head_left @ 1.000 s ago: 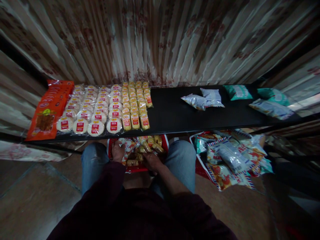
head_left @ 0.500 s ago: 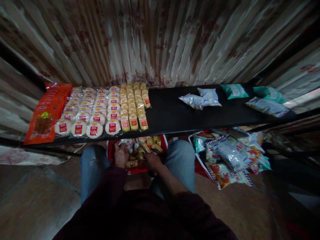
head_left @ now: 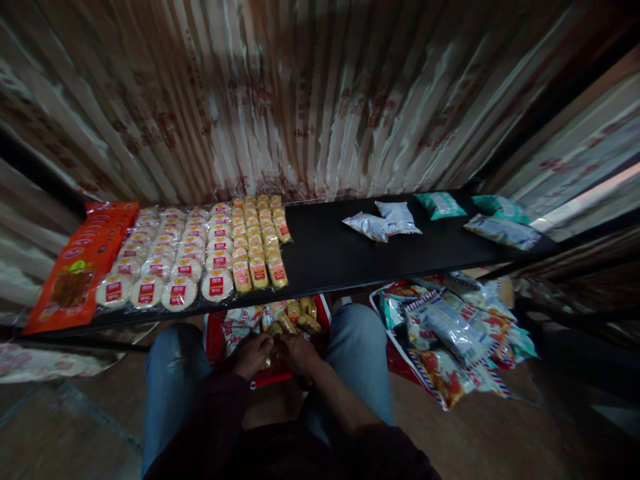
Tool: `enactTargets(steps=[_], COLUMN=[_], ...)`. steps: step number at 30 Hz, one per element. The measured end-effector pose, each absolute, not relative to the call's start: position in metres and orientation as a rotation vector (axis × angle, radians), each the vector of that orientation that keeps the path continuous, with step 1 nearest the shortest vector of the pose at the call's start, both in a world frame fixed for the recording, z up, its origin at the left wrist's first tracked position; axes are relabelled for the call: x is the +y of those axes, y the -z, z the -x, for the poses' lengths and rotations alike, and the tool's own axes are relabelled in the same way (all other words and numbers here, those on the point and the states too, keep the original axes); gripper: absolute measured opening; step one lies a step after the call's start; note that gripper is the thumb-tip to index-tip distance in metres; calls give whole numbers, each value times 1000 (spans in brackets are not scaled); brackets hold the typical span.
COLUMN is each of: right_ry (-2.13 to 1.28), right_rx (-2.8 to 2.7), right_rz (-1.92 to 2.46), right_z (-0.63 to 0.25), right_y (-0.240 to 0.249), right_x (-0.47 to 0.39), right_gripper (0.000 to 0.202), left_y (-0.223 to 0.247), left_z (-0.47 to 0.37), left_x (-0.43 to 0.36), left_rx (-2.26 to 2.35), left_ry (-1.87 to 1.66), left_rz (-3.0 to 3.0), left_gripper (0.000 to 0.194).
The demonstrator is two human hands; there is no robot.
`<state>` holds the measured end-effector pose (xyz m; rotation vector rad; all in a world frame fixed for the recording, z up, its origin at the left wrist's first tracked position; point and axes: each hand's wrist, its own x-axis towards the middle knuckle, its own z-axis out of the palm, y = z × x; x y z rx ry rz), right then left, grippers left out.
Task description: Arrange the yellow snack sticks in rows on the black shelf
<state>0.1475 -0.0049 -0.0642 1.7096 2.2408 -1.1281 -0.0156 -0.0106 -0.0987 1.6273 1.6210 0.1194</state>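
Inside a red basket (head_left: 327,312) between my knees, my left hand (head_left: 254,356) and my right hand (head_left: 300,355) are close together. The fingers of both hands are curled inward among small yellow wrapped snacks (head_left: 287,325). What they grip is too dark and hidden to make out. White printed packets (head_left: 237,327) lie in the basket's left part. Above it, on a black shelf (head_left: 320,257), stand rows of yellow wrapped snacks (head_left: 259,270) and, to their left, rows of round white wrapped crackers (head_left: 181,292).
An orange snack bag (head_left: 73,270) lies at the shelf's left end. Silver bags (head_left: 397,218) and green bags (head_left: 440,205) lie toward its right. A second red basket (head_left: 400,360), heaped with chip bags (head_left: 455,327), stands right of my knee. Behind the shelf hangs a pleated curtain (head_left: 300,100).
My left hand has moved right, off the white packets and close to my right hand. My view has tilted, so the shelf sits lower in the picture.
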Motion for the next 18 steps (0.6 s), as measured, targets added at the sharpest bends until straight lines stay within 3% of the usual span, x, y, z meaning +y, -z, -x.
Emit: enactTargets(steps=[5,12,18], right_ry=[1005,832,794], right_rx=[2254,2075,2039], right_rz=[-1766,-1985,-2008], right_z=[-148,-155,-153], right_y=[57,54,56], right_x=[-1,2,-2], right_gripper=[36,38,40], left_y=[107,108,103], left_z=[17,10,6], left_x=[-14,-19,-17], left_rx=[1528,1408,1431], left_ry=[-138,-202,-128], left_rz=[-1541,-1488,-1620], left_gripper=[30,48,40])
